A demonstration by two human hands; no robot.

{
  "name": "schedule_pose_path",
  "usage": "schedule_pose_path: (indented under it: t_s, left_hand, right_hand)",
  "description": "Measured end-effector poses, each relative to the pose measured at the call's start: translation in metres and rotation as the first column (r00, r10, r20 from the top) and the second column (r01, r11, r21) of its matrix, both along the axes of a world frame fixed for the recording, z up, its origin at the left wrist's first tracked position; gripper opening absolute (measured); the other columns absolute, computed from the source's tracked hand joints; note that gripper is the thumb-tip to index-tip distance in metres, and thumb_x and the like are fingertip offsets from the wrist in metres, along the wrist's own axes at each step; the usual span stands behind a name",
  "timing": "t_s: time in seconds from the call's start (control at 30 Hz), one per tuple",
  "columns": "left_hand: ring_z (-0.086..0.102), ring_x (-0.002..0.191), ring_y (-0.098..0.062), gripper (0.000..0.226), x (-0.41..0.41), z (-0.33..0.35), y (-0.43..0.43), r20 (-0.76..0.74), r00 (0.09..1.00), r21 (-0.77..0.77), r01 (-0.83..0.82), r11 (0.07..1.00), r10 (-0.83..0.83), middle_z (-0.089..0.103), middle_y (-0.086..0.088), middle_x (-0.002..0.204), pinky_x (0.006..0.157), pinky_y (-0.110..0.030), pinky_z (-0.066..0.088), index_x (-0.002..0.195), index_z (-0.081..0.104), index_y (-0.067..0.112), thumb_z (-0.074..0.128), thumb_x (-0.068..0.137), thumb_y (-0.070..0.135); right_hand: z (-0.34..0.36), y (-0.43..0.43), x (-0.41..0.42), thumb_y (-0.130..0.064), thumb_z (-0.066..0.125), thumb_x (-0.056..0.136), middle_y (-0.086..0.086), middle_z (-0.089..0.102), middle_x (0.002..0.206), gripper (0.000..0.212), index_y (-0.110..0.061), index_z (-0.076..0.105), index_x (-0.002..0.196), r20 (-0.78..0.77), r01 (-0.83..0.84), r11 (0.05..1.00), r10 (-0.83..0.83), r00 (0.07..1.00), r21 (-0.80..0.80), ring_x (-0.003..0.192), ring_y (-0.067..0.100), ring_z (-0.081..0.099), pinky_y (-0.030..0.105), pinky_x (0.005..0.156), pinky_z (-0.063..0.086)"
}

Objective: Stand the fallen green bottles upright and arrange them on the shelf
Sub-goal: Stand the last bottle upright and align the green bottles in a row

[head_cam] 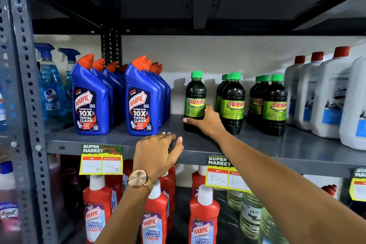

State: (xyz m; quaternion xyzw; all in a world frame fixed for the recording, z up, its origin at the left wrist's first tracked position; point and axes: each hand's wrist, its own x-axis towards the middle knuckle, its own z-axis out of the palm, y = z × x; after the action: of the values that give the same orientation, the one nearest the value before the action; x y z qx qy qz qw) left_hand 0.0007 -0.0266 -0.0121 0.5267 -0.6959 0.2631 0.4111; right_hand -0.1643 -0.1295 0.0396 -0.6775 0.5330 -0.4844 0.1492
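Green bottle (195,101) upright, cap up

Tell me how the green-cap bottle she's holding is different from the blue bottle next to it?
The green-cap bottle is round, dark and smaller; the blue bottle is taller with a bent orange cap. The right hand grips the green-cap bottle; nothing touches the blue bottle. The left hand rests on the shelf edge. Both bottles stand upright.

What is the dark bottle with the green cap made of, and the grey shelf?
The dark green-capped bottle looks like glossy see-through plastic: highlights glint on its shoulder. The grey shelf seems painted metal, with a matte sheen and a punched hole in its front edge.
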Motion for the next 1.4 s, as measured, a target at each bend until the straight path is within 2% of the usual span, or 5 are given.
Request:
schedule_pose_path:
  t_s: [0.43, 0.57, 0.67, 0.8, 1.4]
  left_hand:
    - [0.06, 0.067, -0.029, 0.053, -0.001, 0.021, -0.005, 0.0, 0.99, 0.213, -0.135, 0.968, 0.138, 0.055, -0.001, 0.058, 0.053, -0.028, 0.034, 0.072, 0.068, 0.021, 0.038, 0.081, 0.064]
    - [0.056, 0.111, -0.028, 0.073, -0.02, 0.056, -0.041, -0.393, 0.918, 0.543, 0.277, 0.793, -0.052, 0.061, -0.008, 0.119, 0.085, -0.03, 0.042, 0.125, 0.051, 0.012, 0.062, 0.073, 0.062]
    - [0.035, 0.133, -0.026, 0.122, -0.04, 0.063, -0.068, -0.588, 0.808, 0.609, 0.466, 0.642, -0.029, 0.033, -0.014, 0.148, 0.099, -0.028, 0.031, 0.146, 0.008, 0.001, 0.081, 0.061, 0.049]
    - [0.05, 0.114, -0.024, 0.095, -0.05, 0.052, -0.094, -0.698, 0.716, 0.508, 0.516, 0.69, -0.021, 0.052, -0.013, 0.132, 0.097, -0.032, 0.041, 0.13, 0.039, 0.004, 0.088, 0.055, 0.035]
    - [0.058, 0.103, -0.028, 0.058, -0.052, 0.045, -0.112, -0.586, 0.805, 0.474, 0.43, 0.769, -0.089, 0.062, -0.012, 0.119, 0.088, -0.035, 0.046, 0.12, 0.052, 0.009, 0.075, 0.075, 0.038]
  right_hand:
    - [0.029, 0.062, -0.048, -0.047, 0.081, 0.069, 0.007, 0.059, 0.063, 0.043, -0.013, 0.055, 0.064, -0.285, 0.026, 0.979, 0.033, 0.958, 0.202, 0.058, 0.021, 0.056, 0.032, 0.063, 0.053]
    - [0.044, 0.072, -0.098, -0.042, 0.084, 0.068, 0.02, 0.065, 0.109, 0.052, -0.006, 0.056, 0.093, -0.352, 0.289, 0.917, -0.183, 0.918, 0.277, 0.087, 0.029, 0.067, 0.04, 0.074, 0.062]
    - [0.035, 0.064, -0.107, -0.035, 0.086, 0.067, 0.015, 0.027, 0.157, 0.123, -0.002, 0.004, 0.153, -0.199, 0.256, 0.881, -0.19, 0.961, 0.397, 0.133, 0.034, 0.045, 0.042, 0.099, 0.05]
    - [0.009, 0.039, -0.101, -0.025, 0.09, 0.064, 0.017, 0.049, 0.144, 0.099, 0.003, 0.035, 0.141, 0.194, 0.046, 0.931, -0.124, 0.973, 0.362, 0.131, 0.031, 0.049, 0.04, 0.109, 0.041]
    - [-0.001, 0.026, -0.092, -0.045, 0.078, 0.075, 0.023, 0.057, 0.129, 0.083, 0.005, 0.04, 0.129, -0.142, 0.274, 0.954, -0.256, 0.956, 0.12, 0.119, 0.04, 0.056, 0.04, 0.091, 0.047]
